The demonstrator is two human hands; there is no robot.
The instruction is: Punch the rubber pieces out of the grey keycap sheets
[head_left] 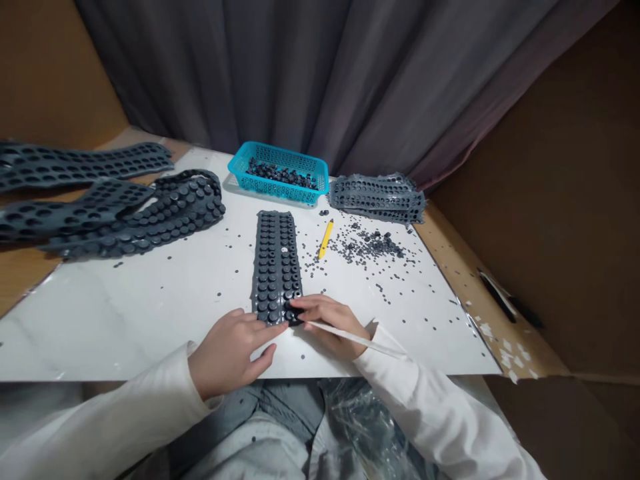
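A dark grey rubber sheet with rows of round raised buttons lies lengthwise in front of me on the white tabletop. My left hand rests at its near left corner. The index finger is stretched along the near edge, the thumb is apart, and nothing is held. At the near right corner, the fingers of my right hand are closed over the last buttons. A thin white stick-like tool runs from these fingers back across the palm to the sleeve. The fingertips partly cover the buttons there. One small white spot shows on the sheet's right half.
A yellow pen-like tool lies right of the sheet, beside scattered small black discs. Behind are a turquoise basket of black pieces and a stack of perforated sheets. Long perforated strips and buttoned sheets lie left.
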